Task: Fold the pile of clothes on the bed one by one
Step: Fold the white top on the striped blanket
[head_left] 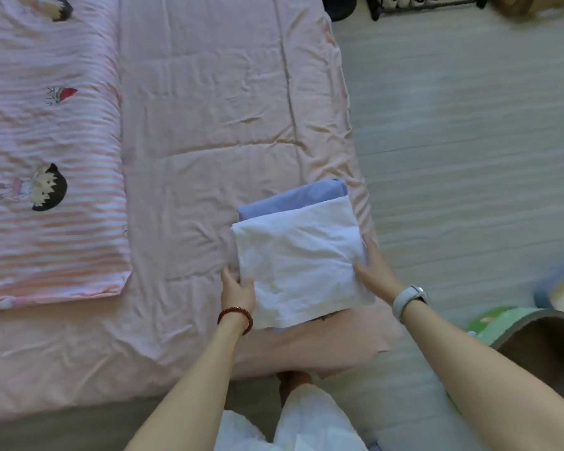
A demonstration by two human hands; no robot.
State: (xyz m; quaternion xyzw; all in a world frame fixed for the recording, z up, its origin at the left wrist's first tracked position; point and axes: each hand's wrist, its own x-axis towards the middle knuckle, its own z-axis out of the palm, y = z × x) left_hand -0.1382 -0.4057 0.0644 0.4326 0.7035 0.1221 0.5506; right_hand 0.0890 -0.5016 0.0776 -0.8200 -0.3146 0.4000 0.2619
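Note:
A folded white garment (298,258) lies on top of a folded light-blue garment (290,198) near the right edge of the bed (202,125). My left hand (236,289), with a red bead bracelet on the wrist, grips the white garment's left edge. My right hand (373,268), with a grey watch on the wrist, holds its right edge, fingers tucked under the fabric. A sliver of blue and something dark shows under the stack's near edge.
A pink striped quilt (49,177) with cartoon prints covers the left of the bed. The pale wood floor (469,141) lies to the right. A brown bin (547,343) and a green item stand at right near my elbow. Dark objects sit at the top.

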